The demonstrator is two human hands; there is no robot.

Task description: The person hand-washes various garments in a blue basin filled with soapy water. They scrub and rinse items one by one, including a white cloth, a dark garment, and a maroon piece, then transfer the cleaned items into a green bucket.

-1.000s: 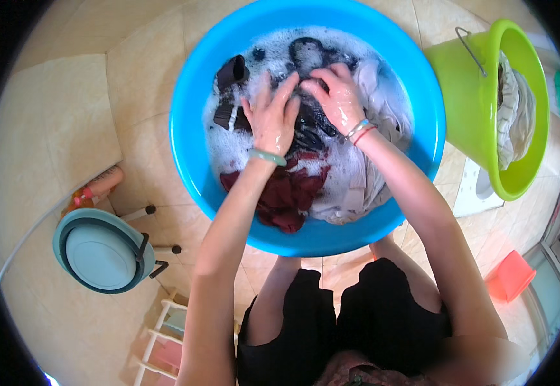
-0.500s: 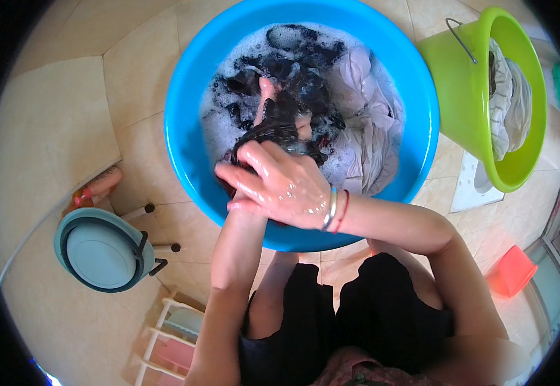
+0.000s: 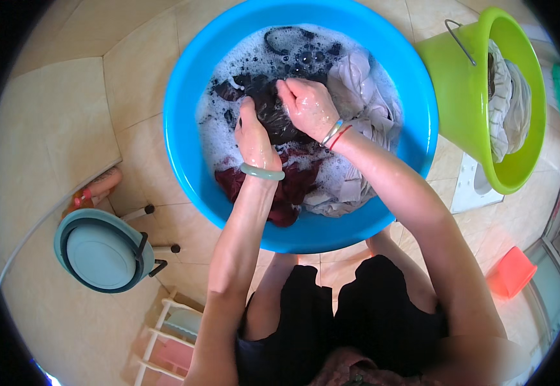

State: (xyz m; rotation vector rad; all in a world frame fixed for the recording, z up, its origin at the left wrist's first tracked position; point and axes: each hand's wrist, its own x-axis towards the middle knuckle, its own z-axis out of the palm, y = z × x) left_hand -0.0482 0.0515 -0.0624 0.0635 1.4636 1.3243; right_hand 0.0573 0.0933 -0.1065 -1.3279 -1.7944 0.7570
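Note:
Both my hands work over a large blue basin of sudsy water. Wet black cloth stretches between them. My left hand, a pale green bangle at its wrist, is closed on the cloth's left side, its thumb along the edge. My right hand has its fingers curled tight on the cloth's right side. Below the hands lies a dark red cloth, partly in the suds. Pale, light-coloured laundry is heaped along the basin's right side.
To the right a lime green bucket, tilted in view, holds whitish clothes. A grey-blue folding basin stands at the left, a white rack below it. A coral red container sits at the right on beige tiles.
My right hand has moved off my left wrist, up and right, onto the black cloth. The left hand has come into view gripping it. The dark red cloth is now more exposed.

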